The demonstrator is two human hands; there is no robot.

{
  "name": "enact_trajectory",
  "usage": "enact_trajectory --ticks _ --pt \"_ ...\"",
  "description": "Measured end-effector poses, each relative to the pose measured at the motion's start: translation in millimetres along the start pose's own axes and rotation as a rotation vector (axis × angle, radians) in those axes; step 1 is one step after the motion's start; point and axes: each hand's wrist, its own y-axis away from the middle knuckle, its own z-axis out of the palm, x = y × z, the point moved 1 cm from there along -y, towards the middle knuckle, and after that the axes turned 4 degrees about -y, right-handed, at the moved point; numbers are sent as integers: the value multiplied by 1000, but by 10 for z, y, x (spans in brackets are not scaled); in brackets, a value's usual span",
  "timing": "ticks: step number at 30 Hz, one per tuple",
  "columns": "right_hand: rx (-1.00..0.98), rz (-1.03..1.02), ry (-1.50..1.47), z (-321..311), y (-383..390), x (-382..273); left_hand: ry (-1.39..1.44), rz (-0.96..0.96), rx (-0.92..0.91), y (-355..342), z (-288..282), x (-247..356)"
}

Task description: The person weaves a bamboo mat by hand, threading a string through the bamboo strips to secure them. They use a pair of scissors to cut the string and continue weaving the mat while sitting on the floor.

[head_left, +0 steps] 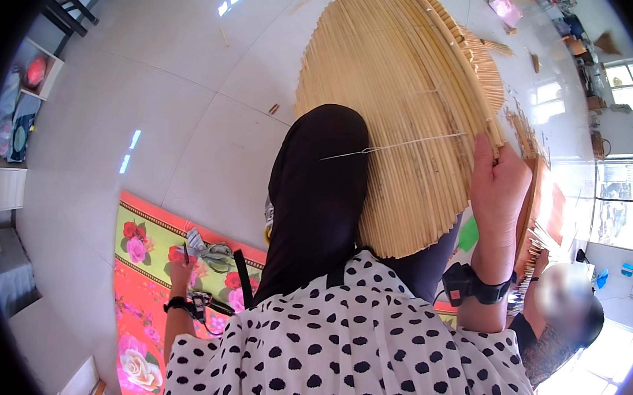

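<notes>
My right hand [499, 181] grips the rolled edge of a large bundle of straw-coloured reed strips [383, 77], which fans out over and beside my dark-trousered knee [317, 190]. A white thread with a long needle [341, 155] lies across the reeds and reaches over the knee. At lower left, my left hand [179, 265] is closed over the floral mat [140, 310], around a small dark thin item that I cannot make out, beside a crumpled grey item [217, 255].
Another person [558, 317] works at the right by a wooden board [533, 198] with sticks. Reed scraps [523, 131] lie on the tiled floor [176, 100]. Dark stools [81, 1] and a shelf [32, 67] line the left.
</notes>
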Motion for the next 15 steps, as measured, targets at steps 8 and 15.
enact_trajectory --ticks 8,15 --pt "34 -58 18 11 25 20 6 14 157 -366 -242 943" --pt "16 -11 -12 5 91 -50 520 1034 557 543 -2727 4260"
